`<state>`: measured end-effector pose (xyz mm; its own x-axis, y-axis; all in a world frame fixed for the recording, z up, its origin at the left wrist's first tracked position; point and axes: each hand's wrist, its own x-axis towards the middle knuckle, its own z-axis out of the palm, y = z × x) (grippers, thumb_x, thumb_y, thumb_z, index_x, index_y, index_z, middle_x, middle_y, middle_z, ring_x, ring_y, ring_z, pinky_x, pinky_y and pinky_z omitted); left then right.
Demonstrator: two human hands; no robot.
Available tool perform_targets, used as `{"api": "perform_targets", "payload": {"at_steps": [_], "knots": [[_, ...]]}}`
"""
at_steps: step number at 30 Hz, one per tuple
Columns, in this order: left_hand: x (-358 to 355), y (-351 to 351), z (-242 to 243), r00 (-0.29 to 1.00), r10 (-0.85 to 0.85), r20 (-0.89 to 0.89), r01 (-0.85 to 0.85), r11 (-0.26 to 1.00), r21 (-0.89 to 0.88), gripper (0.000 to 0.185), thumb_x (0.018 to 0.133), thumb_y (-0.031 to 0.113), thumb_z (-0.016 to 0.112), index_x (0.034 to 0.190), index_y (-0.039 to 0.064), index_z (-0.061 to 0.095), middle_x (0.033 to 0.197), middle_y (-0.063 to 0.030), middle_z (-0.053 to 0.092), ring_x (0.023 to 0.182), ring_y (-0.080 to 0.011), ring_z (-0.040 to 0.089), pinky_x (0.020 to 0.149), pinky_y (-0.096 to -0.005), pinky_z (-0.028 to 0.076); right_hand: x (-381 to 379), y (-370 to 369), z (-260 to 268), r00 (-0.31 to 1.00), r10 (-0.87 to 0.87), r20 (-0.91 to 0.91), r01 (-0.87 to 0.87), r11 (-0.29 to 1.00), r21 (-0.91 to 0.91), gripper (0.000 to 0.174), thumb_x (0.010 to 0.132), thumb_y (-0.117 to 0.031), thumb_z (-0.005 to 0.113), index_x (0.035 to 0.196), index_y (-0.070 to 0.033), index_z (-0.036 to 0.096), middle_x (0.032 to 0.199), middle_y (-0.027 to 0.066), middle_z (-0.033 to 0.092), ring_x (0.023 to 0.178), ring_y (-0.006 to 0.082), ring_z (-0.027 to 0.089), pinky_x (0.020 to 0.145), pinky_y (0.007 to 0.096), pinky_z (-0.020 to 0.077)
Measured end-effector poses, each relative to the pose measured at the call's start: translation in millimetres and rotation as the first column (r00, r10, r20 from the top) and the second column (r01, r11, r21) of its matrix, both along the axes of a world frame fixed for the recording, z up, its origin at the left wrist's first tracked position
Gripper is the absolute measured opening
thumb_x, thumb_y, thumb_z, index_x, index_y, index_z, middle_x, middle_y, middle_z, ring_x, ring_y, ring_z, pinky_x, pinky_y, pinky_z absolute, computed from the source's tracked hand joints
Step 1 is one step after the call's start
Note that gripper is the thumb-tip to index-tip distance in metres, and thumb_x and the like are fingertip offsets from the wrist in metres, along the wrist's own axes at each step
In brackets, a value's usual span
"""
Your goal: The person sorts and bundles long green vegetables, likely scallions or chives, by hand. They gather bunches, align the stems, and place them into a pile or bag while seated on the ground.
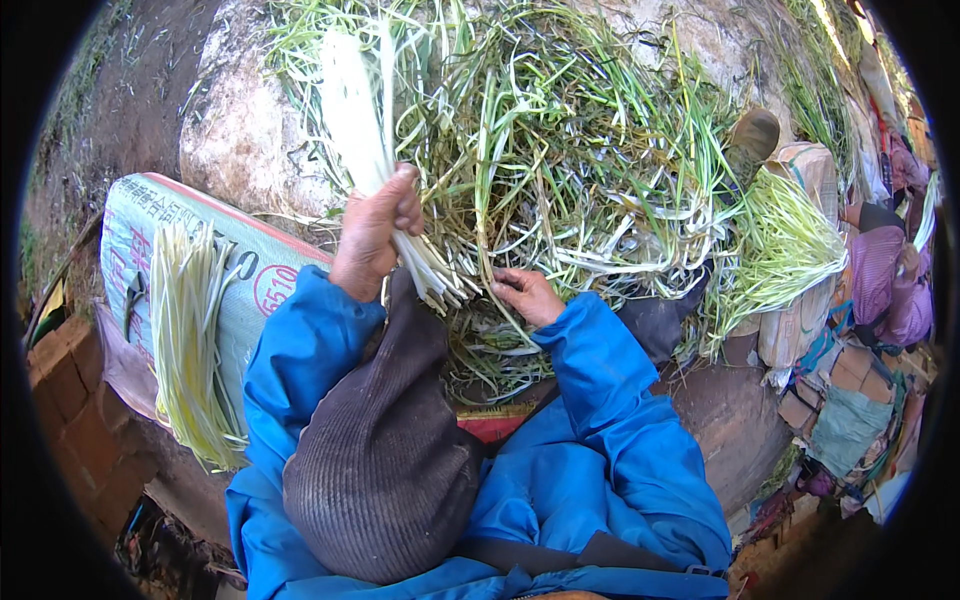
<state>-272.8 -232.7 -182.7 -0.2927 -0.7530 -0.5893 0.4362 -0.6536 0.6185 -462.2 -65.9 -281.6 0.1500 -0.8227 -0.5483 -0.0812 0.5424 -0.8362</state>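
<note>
My left hand [380,225] is closed around a bundle of pale blanched stalks [354,112]. The white length stands up past my thumb, and the cut-looking ends splay out below my fist towards the right. Just right of those ends, my right hand [529,295] pinches a single long yellow-green stalk [486,217] between thumb and fingers; its tail hangs down past my fingertips. Beneath and beyond both hands spreads a thick heap of green and withered leaf trimmings [577,142]. Below my left hand, a dark ribbed cloth [382,465] covers my raised knee.
At left, a bunch of yellowish stalks [191,337] lies on a printed woven sack [262,240]. Another loose bunch [787,240] rests on a sack at right. Beyond it sits a person in a purple sleeve [874,270]. Bricks [75,375] edge the lower left.
</note>
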Motion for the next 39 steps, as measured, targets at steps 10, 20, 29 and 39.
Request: {"api": "perform_targets", "payload": {"at_steps": [10,20,29,39], "knots": [[-11,-2,-71,0.942,-0.171,0.289,0.179,0.984,-0.003,0.025,0.078,0.02,0.062,0.096,0.004,0.056,0.072,-0.0081,0.061,0.05,-0.0111,0.05,0.043,-0.024,0.039,-6,-19,76,0.953,-0.218,0.208,0.247,0.961,-0.126,0.028,0.083,-0.007,0.043,0.108,0.001,0.053,0.098,0.0042,0.058,0.087,0.0099,0.053,0.078,0.0237,0.0414],[-40,-4,-109,0.977,-0.146,0.154,0.138,0.989,0.057,0.018,0.081,0.019,0.059,0.094,0.006,0.057,0.074,-0.0021,0.059,0.057,-0.0127,0.054,0.044,-0.0234,0.041,5,-87,24,0.906,-0.388,0.17,0.39,0.921,0.025,0.043,0.088,-0.036,0.048,0.115,-0.002,0.05,0.081,0.0042,0.06,0.065,0.0094,0.054,0.06,0.0223,0.0443],[-14,-17,-130,0.989,-0.146,-0.012,0.146,0.989,-0.018,0.029,0.082,0.012,0.056,0.107,-0.001,0.051,0.091,-0.0097,0.06,0.078,-0.0199,0.059,0.068,-0.0308,0.05,12,-95,61,0.898,-0.421,-0.126,0.387,0.893,-0.229,0.062,0.079,-0.035,0.062,0.123,0.003,0.04,0.092,0.014,0.058,0.085,0.0196,0.055,0.073,0.0297,0.0448],[-22,-15,-79,0.99,-0.136,-0.025,0.135,0.991,-0.018,0.023,0.079,0.011,0.06,0.098,0.0,0.055,0.081,-0.006,0.059,0.065,-0.0155,0.057,0.052,-0.0262,0.046,38,-73,46,0.853,-0.512,0.108,0.519,0.853,-0.058,0.026,0.086,-0.019,0.053,0.106,-0.002,0.056,0.086,0.0052,0.061,0.071,0.0114,0.057,0.067,0.0268,0.0464]]}}
